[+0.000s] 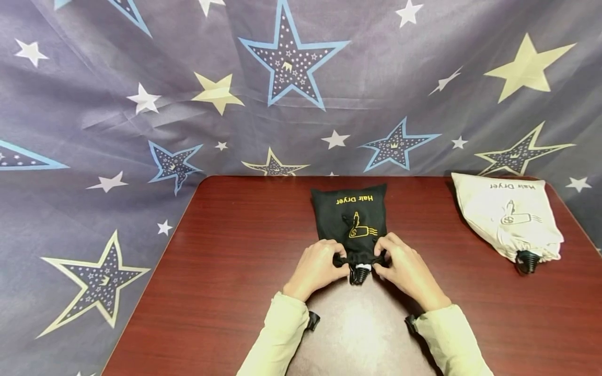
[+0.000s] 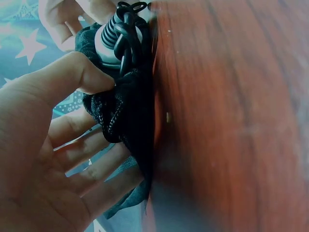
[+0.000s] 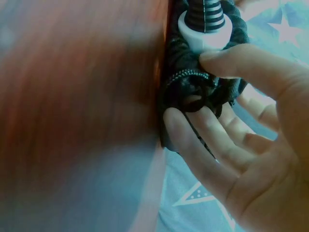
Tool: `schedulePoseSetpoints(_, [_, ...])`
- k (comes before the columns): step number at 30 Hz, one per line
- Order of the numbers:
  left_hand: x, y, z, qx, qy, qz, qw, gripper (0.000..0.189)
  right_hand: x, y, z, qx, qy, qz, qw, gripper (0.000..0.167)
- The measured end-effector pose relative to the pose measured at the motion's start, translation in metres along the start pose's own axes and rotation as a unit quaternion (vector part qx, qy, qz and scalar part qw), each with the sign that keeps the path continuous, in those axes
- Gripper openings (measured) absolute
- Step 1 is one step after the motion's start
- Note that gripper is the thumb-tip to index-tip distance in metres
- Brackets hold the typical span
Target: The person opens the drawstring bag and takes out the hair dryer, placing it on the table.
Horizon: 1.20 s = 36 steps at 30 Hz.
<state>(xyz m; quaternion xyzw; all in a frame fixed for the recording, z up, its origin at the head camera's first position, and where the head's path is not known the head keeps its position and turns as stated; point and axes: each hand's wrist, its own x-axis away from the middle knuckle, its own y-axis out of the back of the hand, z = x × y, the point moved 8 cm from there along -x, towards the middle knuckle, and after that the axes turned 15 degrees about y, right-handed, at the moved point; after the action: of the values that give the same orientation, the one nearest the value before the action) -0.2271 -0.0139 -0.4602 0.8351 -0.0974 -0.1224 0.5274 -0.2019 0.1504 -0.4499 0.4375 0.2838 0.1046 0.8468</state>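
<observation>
A black drawstring bag (image 1: 331, 214) printed "Hair Dryer" in yellow lies on the table, its mouth toward me. My left hand (image 1: 321, 265) pinches the gathered mouth at its left side, thumb on the fabric beside the braided drawstring (image 2: 115, 118). On the other side my right hand (image 1: 405, 267) pinches the mouth between thumb and fingers. Out of the opening pokes the white handle end (image 3: 205, 39) of a hair dryer with its black ribbed cord sleeve (image 2: 109, 30). A looped black cord (image 2: 126, 46) bunches there; the rest of the dryer is hidden inside.
At the right of the reddish-brown table (image 1: 235, 230) lies a white "Hair Dryer" bag (image 1: 479, 201), a black ribbed cord end (image 1: 528, 261) sticking out of its gathered mouth. A star-patterned cloth (image 1: 263, 130) hangs behind the table's far edge.
</observation>
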Motion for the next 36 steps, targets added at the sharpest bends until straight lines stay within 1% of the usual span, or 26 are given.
schedulePoseSetpoints(5, [-0.0001, -0.0001, -0.0014, -0.015, -0.006, 0.006, 0.9998, 0.017, -0.0022, 0.0008, 0.0027, 0.018, 0.016, 0.006, 0.9997, 0.027])
schedulePoseSetpoints(10, [0.0003, -0.0018, -0.0018, -0.017, -0.005, 0.015, 0.9997, 0.017, -0.0015, 0.0018, 0.0034, 0.028, 0.028, 0.011, 0.9992, 0.027])
schedulePoseSetpoints(16, [0.0018, -0.0013, -0.0014, -0.015, -0.008, 0.028, 0.9994, 0.016, -0.0006, -0.0008, 0.0037, 0.023, 0.036, 0.014, 0.999, 0.027])
schedulePoseSetpoints(23, [0.0021, -0.0025, 0.0039, -0.008, -0.006, 0.043, 0.999, 0.015, -0.0001, -0.0041, 0.0035, 0.006, 0.036, 0.013, 0.9993, 0.027])
schedulePoseSetpoints(30, [0.0017, 0.0001, 0.0066, -0.015, -0.007, 0.041, 0.999, 0.015, -0.0034, -0.0031, 0.0076, 0.012, 0.051, 0.005, 0.9986, 0.027])
schedulePoseSetpoints(36, [0.001, -0.0018, 0.004, -0.017, -0.007, 0.046, 0.9988, 0.015, -0.0009, -0.0006, 0.0067, 0.033, 0.036, 0.007, 0.9988, 0.027])
